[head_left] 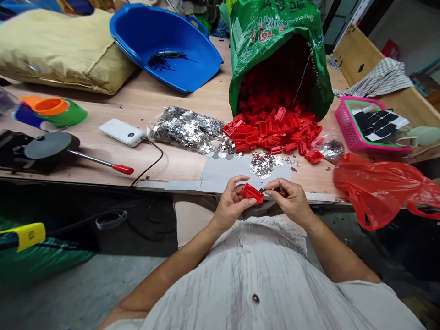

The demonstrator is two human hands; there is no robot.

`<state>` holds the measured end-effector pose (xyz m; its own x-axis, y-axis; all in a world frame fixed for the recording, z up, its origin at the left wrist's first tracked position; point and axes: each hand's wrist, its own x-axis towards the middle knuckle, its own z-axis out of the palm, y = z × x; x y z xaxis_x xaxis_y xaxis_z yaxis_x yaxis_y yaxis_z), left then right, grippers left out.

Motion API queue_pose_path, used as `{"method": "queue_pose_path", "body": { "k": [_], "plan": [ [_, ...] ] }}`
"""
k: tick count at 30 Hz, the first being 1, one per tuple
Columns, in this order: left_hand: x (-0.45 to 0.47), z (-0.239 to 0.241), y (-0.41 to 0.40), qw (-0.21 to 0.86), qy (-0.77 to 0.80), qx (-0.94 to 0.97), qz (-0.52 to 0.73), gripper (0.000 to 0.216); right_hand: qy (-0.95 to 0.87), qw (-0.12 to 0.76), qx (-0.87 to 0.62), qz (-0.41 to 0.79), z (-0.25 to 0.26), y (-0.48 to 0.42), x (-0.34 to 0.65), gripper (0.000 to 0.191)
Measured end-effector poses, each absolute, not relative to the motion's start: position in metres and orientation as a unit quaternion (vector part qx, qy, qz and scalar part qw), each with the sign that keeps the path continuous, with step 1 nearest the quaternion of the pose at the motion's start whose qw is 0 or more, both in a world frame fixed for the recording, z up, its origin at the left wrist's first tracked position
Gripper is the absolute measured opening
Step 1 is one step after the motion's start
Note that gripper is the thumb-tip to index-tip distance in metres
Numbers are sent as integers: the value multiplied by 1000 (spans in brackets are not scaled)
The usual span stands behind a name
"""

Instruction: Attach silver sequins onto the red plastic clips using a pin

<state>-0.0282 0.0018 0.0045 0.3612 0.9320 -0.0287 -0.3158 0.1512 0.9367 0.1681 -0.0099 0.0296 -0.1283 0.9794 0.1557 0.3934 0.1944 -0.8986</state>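
Observation:
My left hand (231, 204) grips a small open red plastic box (252, 194) between thumb and fingers, just over the table's front edge. At the box's right end, my right hand (290, 199) pinches a tiny metal piece (261, 190) with thumb and forefinger. A short dark tool with a brownish handle (282, 189) is also tucked in the right hand's fingers. Whether the metal piece touches the box, I cannot tell. Beyond the hands, a loose heap of small silvery metal pieces (264, 165) lies on a grey sheet (220, 174).
Red boxes spill from a green sack (237, 55). Around them are a clear bag of metal pieces (185, 128), a white power bank (122, 132) with a cable, a blue scoop-shaped basin (192, 68), a red-tipped lever (122, 169), a pink basket (347, 121) and a red plastic bag (381, 188).

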Motion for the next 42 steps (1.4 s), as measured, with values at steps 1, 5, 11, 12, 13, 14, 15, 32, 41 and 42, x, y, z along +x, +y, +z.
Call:
{"method": "queue_pose_path", "body": {
  "k": [1, 5, 11, 12, 13, 14, 15, 32, 41, 42],
  "plan": [
    [-28, 6, 2, 739, 300, 416, 437, 48, -665, 410, -513, 355, 30, -9, 167, 15],
    [-28, 9, 1, 852, 225, 285, 377, 38, -712, 428, -463, 308, 30, -5, 163, 11],
    [-27, 9, -3, 882, 227, 202, 359, 26, -785, 417, -395, 231, 30, -1, 160, 16],
    [-27, 9, -4, 884, 229, 196, 359, 25, -795, 412, -387, 220, 30, 0, 161, 17],
    [-26, 9, -4, 884, 230, 192, 359, 24, -805, 406, -378, 210, 30, 0, 162, 18],
    [-26, 10, -5, 884, 230, 190, 360, 23, -814, 399, -370, 203, 30, 1, 163, 19],
    [-26, 10, -5, 884, 229, 190, 361, 23, -822, 393, -362, 198, 30, 1, 164, 21],
    [-23, 16, -6, 886, 240, 151, 367, 33, -653, 354, -486, 460, 27, 10, 175, 15],
    [-22, 10, -6, 886, 243, 166, 358, 29, -624, 319, -455, 549, 21, 14, 171, 22],
    [-23, 9, -5, 887, 244, 167, 356, 29, -624, 318, -455, 550, 21, 14, 171, 23]
  ]
}}
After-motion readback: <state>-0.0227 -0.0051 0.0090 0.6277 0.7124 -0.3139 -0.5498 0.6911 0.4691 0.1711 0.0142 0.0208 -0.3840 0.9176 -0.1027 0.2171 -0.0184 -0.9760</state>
